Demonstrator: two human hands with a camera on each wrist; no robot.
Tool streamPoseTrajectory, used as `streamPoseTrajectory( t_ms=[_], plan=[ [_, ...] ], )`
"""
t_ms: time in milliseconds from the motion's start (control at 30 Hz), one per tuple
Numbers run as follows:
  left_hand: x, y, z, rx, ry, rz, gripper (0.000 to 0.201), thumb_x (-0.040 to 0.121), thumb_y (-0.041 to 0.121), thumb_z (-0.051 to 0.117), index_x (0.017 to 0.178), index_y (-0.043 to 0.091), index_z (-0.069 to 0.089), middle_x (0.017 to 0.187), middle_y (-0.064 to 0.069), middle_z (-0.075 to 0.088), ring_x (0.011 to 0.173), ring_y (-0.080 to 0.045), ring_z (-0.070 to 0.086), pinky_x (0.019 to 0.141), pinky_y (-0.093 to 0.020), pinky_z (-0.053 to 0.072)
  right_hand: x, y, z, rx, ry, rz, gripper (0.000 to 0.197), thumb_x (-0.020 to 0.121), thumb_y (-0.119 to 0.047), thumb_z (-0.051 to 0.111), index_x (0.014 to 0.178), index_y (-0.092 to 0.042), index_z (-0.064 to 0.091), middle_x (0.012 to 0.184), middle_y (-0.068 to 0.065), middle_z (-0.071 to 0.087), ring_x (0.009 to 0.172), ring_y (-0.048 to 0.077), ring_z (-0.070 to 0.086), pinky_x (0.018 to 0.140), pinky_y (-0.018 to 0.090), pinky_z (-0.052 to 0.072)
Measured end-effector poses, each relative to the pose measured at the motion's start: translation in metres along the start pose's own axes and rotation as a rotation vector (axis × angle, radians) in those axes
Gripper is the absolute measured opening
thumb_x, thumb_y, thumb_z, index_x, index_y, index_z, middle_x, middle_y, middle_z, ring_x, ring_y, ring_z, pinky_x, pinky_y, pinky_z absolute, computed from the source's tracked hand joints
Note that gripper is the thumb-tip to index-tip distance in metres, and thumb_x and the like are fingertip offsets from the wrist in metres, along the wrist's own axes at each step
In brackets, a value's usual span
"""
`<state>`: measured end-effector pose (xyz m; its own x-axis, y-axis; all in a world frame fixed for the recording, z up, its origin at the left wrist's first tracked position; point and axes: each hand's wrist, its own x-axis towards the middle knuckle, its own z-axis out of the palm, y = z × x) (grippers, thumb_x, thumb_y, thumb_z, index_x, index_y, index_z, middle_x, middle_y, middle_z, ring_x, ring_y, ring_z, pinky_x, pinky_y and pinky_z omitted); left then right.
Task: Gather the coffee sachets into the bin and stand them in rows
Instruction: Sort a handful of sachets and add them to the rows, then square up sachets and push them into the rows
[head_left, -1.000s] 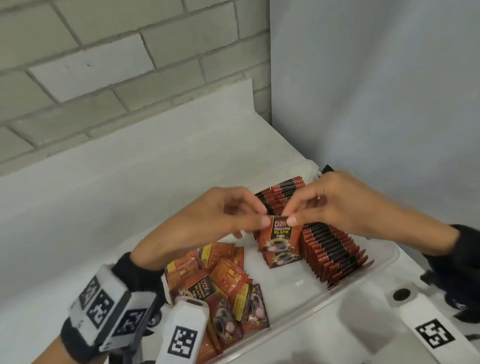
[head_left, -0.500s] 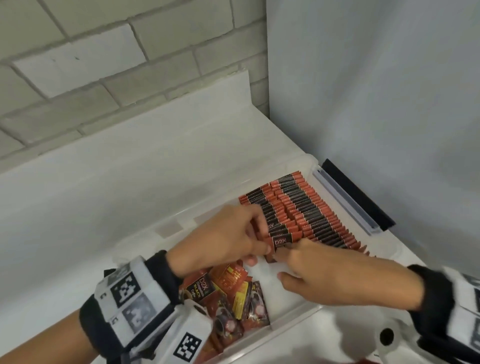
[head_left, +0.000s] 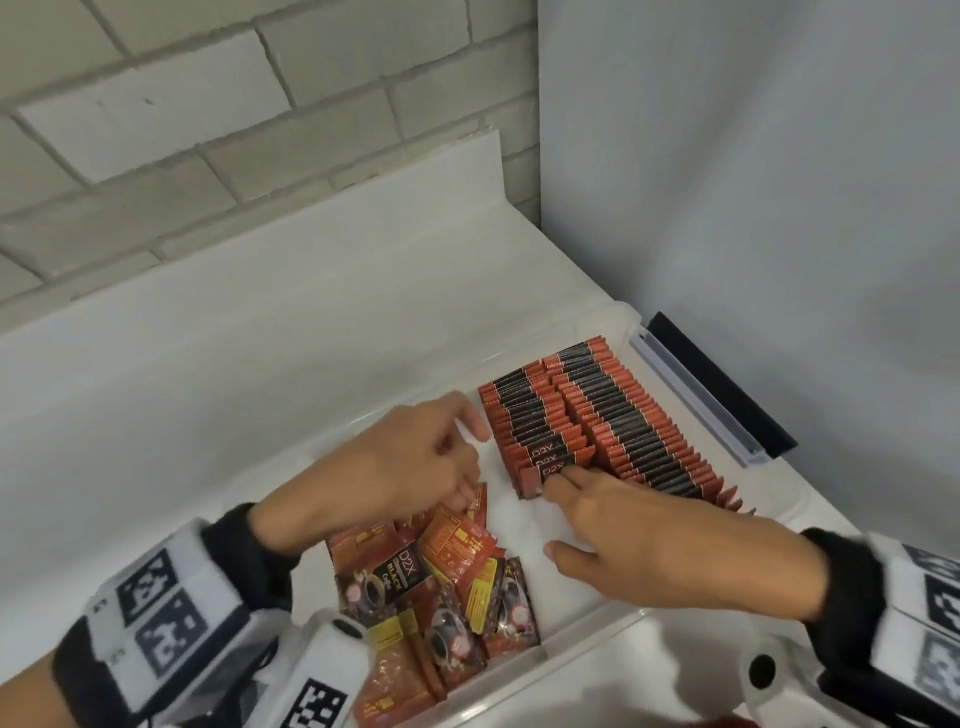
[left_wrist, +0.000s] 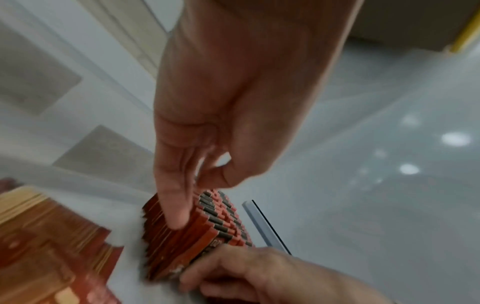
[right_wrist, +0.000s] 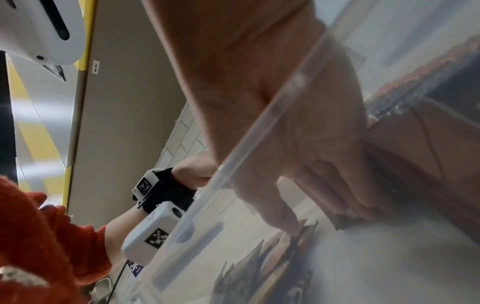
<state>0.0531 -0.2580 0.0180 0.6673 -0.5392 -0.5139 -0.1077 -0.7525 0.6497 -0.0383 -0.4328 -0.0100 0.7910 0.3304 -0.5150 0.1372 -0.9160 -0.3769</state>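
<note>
— Gone from the pinch: that one sachet, held up between both hands a moment back, now down at the near end of the shorter row. Left hand off it and drawn toward the loose pile.

— Right hand?

— Flat, fingers straight and pressed against the front sachet, propping the row upright. Nothing gripped.

— And the left?

— Loosely curled, apparently holding nothing; one fingertip close by the row's top edges in the wrist view, touching or not, cannot tell.

— Step in hand, then?

— Seating and steadying, by the look of it. Two rows standing in the clear bin, longer one beside the far wall; plenty lying flat at the near end.

— Next move?

— Probably another from the pile with the left, right kept braced lest the row topple.
</note>
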Motion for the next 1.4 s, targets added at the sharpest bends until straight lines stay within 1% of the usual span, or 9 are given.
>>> streamPoseTrajectory(
  t_ms=[167,300,400,467,767,933,1133,1267,1400],
  plan=[
    [0.003,-0.007,0.017,-0.452,-0.268,-0.242,0.07,0.087,-0.007,0.048,0.149,0.017,0.025,0.148,-0.002,0.041,0.129,-0.014,0.045,0.11,-0.034,0.038,0.002,-0.001,0.0,-0.014,0.015,0.0,0.045,0.103,-0.037,0.038,0.14,-0.013,0.033,0.139,0.004,0.041,0.123,0.019,0.045,0.101,0.028,0.039],
    [0.011,0.007,0.037,-0.765,-0.241,-0.234,0.056,0.081,-0.023,0.031,0.125,0.005,0.051,0.131,-0.014,0.056,0.125,-0.02,0.049,0.107,-0.031,0.039,0.002,0.001,-0.004,0.013,0.033,-0.004,0.037,0.103,-0.034,0.038,0.133,-0.014,0.041,0.13,0.004,0.05,0.112,0.019,0.053,0.093,0.028,0.044],
    [0.016,0.01,0.043,-0.837,-0.092,-0.276,0.046,0.084,-0.024,0.03,0.101,0.012,0.052,0.092,-0.006,0.055,0.086,-0.011,0.051,0.085,-0.027,0.043,-0.002,0.006,-0.007,0.061,0.07,-0.011,0.024,0.102,-0.033,0.038,0.117,-0.018,0.051,0.111,-0.001,0.059,0.093,0.016,0.061,0.083,0.033,0.053],
    [0.019,0.011,0.044,-0.875,-0.034,-0.268,0.067,0.082,-0.026,0.03,0.123,0.026,0.042,0.099,-0.004,0.056,0.084,-0.008,0.049,0.085,-0.028,0.041,-0.007,0.008,-0.009,0.084,0.08,-0.017,0.017,0.101,-0.033,0.039,0.1,-0.021,0.052,0.095,-0.005,0.06,0.081,0.015,0.063,0.075,0.036,0.056],
    [0.019,0.016,0.041,-0.949,-0.025,-0.328,0.052,0.081,-0.024,0.029,0.096,0.021,0.051,0.106,-0.004,0.06,0.101,-0.012,0.052,0.089,-0.03,0.041,-0.006,0.009,-0.011,0.136,0.176,-0.007,0.012,0.101,-0.027,0.039,0.096,-0.022,0.049,0.094,-0.007,0.054,0.082,0.011,0.057,0.078,0.031,0.052],
    [0.015,0.012,0.044,-0.928,0.026,-0.336,0.06,0.084,-0.023,0.031,0.138,0.002,0.035,0.141,-0.017,0.039,0.121,-0.022,0.046,0.109,-0.042,0.033,-0.002,0.009,-0.009,0.124,0.17,-0.016,0.01,0.101,-0.026,0.039,0.095,-0.023,0.045,0.094,-0.006,0.052,0.083,0.011,0.054,0.076,0.028,0.048],
    [0.014,0.009,0.051,-0.874,-0.148,-0.297,0.056,0.077,-0.024,0.027,0.122,-0.005,0.055,0.135,-0.014,0.054,0.131,-0.023,0.044,0.115,-0.045,0.027,-0.001,0.008,-0.012,0.135,0.156,0.01,0.012,0.1,-0.026,0.04,0.089,-0.023,0.044,0.09,-0.006,0.051,0.083,0.015,0.056,0.078,0.033,0.051],
    [0.01,0.007,0.038,-0.835,-0.148,-0.294,0.04,0.083,-0.024,0.031,0.1,0.001,0.057,0.108,-0.007,0.06,0.11,-0.015,0.053,0.103,-0.032,0.039,-0.003,0.006,-0.013,0.149,0.123,-0.008,0.016,0.1,-0.027,0.04,0.092,-0.02,0.052,0.086,-0.005,0.057,0.077,0.018,0.061,0.074,0.041,0.054],
    [-0.002,0.001,0.007,-0.483,-0.165,-0.155,0.05,0.092,-0.009,0.045,0.137,0.014,0.045,0.142,0.001,0.047,0.127,-0.009,0.048,0.102,-0.022,0.043,-0.004,-0.002,-0.016,0.219,-0.016,-0.046,0.019,0.099,-0.035,0.043,0.106,-0.023,0.057,0.089,-0.005,0.064,0.079,0.017,0.066,0.079,0.042,0.056]
  ],
)
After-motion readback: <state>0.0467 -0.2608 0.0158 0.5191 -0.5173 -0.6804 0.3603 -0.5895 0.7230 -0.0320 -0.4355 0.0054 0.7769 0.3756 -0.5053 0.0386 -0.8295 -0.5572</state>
